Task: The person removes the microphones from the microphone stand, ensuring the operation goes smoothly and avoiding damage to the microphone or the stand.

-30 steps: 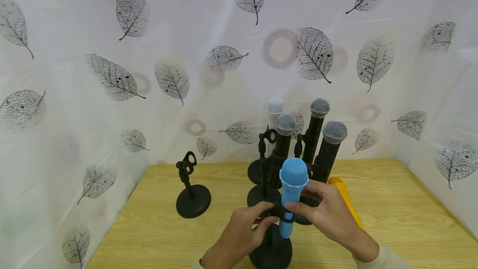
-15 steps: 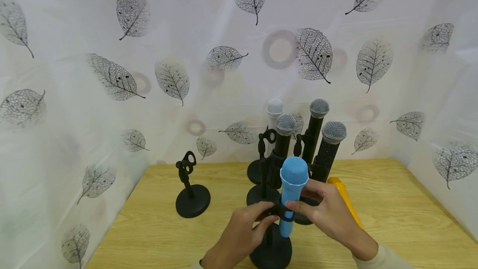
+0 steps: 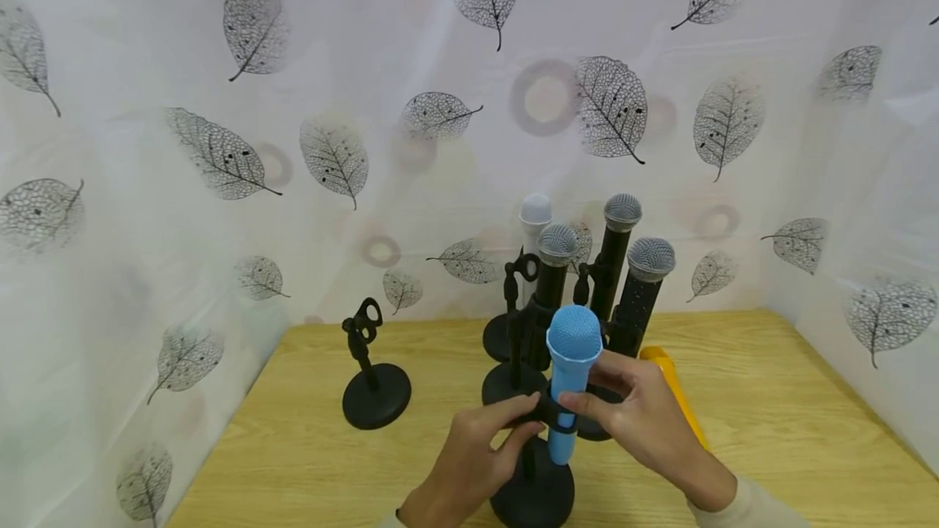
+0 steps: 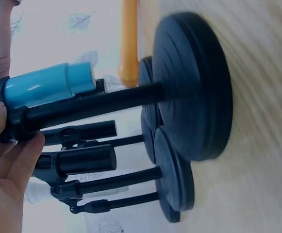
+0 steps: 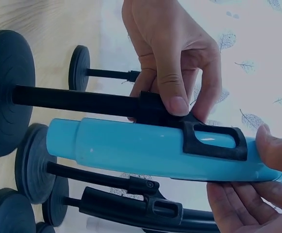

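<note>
A light blue microphone (image 3: pixel 575 336) stands nearly upright, head up, in the black clip (image 5: pixel 218 153) of a microphone stand (image 3: pixel 534 495) at the front of the table. My left hand (image 3: pixel 477 451) pinches the stand just beneath the clip, thumb on one side and fingers on the other. From the right, my right hand (image 3: pixel 649 414) holds the microphone's handle above the clip, its thumb on the near side. In the right wrist view the clip wraps around the handle, whose lower end sticks out beside the stand's pole (image 5: pixel 77 101).
Behind stand several microphones in black stands, among them a white one (image 3: pixel 536 210) and a speckled black one (image 3: pixel 645 283). A stand with a bare clip (image 3: pixel 376 396) is at the left. An orange microphone (image 3: pixel 678 393) lies at the right. A leaf-patterned sheet surrounds the table.
Both hands keep their hold on the stand and the blue microphone. The microphone has risen very slightly, and the head view has shifted a little.
</note>
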Motion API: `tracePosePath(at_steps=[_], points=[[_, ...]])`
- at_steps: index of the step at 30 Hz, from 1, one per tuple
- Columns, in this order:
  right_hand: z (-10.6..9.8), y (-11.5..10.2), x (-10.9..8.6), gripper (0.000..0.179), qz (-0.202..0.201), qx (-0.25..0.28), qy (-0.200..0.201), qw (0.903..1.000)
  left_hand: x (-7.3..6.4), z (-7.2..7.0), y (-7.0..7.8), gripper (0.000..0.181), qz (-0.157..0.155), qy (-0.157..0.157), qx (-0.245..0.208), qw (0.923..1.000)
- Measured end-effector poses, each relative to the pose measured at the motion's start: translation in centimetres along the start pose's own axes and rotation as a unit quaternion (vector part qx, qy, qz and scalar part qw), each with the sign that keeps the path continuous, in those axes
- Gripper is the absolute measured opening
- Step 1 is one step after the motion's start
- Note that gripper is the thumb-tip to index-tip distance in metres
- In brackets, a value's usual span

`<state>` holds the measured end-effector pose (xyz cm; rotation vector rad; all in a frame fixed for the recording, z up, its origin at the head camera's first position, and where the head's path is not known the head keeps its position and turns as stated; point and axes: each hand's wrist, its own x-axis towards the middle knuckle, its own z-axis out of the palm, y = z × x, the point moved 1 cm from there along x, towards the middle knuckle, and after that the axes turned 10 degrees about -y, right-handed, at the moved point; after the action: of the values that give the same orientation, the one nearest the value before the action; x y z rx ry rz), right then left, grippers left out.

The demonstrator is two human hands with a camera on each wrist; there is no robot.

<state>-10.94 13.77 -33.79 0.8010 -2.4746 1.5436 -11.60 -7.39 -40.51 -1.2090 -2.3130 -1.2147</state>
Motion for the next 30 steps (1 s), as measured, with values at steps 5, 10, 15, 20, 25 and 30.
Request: tracePosePath(at_steps=[5,10,15,20,25,30], points=[[0.0,-0.1,0.0,0.027,0.002,-0.004,0.002,1.0000,0.1,-0.1,0.0,0.032,0.009,-0.010,0.016,0.9998],[-0.1,-0.2,0.0,0.028,0.001,-0.003,-0.001,1.0000,0.0,-0.2,0.1,0.033,0.018,-0.012,0.024,0.9995],[-0.6,-0.8,0.2,0.029,-0.019,-0.016,0.012,0.9996,0.2,-0.1,0.1,0.033,0.034,-0.006,0.035,0.9988],[-1.7,-1.9,0.9,0.028,-0.046,-0.037,0.034,0.9977,0.4,-0.2,0.3,0.031,0.027,-0.008,0.029,0.9992],[-2.1,-2.5,1.3,0.025,-0.041,-0.032,0.021,0.9984,0.3,-0.1,0.3,0.032,0.017,-0.009,0.022,0.9996],[-2.3,-2.7,1.4,0.024,-0.039,-0.021,0.021,0.9988,0.3,0.0,0.2,0.032,0.018,-0.007,0.018,0.9997]])
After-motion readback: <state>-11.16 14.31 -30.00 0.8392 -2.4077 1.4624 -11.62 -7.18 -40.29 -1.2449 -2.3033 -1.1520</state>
